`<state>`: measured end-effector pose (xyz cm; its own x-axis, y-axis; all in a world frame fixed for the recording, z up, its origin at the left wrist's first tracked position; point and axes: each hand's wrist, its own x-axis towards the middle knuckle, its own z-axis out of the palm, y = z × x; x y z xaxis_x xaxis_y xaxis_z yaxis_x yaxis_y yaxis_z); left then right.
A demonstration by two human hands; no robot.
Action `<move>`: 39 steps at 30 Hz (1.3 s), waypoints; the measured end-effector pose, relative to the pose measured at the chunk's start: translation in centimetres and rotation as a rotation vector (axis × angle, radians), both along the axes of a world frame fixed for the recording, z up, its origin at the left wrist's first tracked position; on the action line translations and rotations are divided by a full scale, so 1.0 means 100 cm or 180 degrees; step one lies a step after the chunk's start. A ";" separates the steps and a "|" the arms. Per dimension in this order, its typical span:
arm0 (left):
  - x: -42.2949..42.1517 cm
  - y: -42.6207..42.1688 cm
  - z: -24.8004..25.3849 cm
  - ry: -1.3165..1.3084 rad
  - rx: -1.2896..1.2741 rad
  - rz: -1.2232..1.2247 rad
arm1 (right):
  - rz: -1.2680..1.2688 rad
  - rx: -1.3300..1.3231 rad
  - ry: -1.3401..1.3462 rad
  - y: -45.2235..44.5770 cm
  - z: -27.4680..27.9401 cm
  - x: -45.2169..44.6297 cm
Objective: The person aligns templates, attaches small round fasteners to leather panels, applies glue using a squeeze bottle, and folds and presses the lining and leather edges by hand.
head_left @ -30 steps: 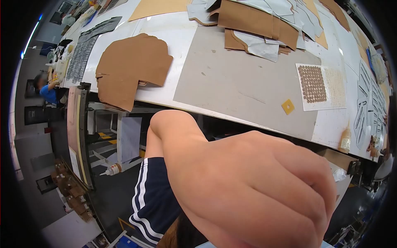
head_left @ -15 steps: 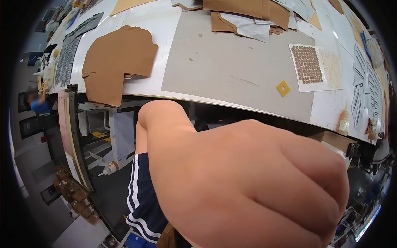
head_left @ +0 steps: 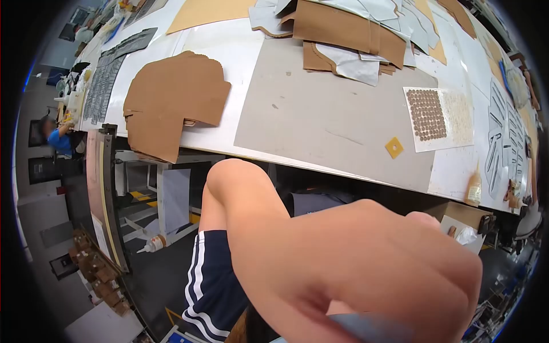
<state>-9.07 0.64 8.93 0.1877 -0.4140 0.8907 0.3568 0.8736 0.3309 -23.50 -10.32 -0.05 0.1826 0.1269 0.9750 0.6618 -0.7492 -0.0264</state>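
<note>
My left hand (head_left: pixel 394 263) fills the lower right, very close to the camera, with its back towards me. Its fingers are curled closed, and whatever they may hold is hidden. From the hand, the bent forearm reaches up to the elbow, near the table's front edge, and a dark blue sleeve with white stripes (head_left: pixel 200 274) covers the upper arm. A blurred grey-blue patch (head_left: pixel 372 327) shows under the hand; I cannot tell what it is. My right hand is out of sight. Beyond the arm lie a grey mat (head_left: pixel 320 108) and a yellow square piece with a hole (head_left: pixel 394 147).
A stack of brown cut pieces (head_left: pixel 177 100) overhangs the table edge at left. More brown and silvery pieces (head_left: pixel 349 28) are piled at the back. A sheet of small brown discs (head_left: pixel 428 114) and a glue bottle (head_left: pixel 473 187) are at right. A person (head_left: pixel 60 137) sits far left.
My left hand has moved slightly lower in the view, and a gap beneath it now shows the grey-blue patch. The table and its things have shifted down and slightly right in view.
</note>
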 end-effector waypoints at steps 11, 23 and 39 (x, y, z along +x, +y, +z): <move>0.020 -0.013 0.004 -0.0269 0.0220 -0.0014 | -0.2409 0.0838 0.2732 -0.068 -0.125 0.005; 0.368 -0.166 -0.174 0.1247 0.3610 0.2274 | -0.2688 0.1239 0.2991 -0.067 -0.151 0.005; 0.419 -0.231 -0.170 0.0951 0.5387 0.1871 | -0.2503 0.1515 0.2939 -0.070 -0.146 0.004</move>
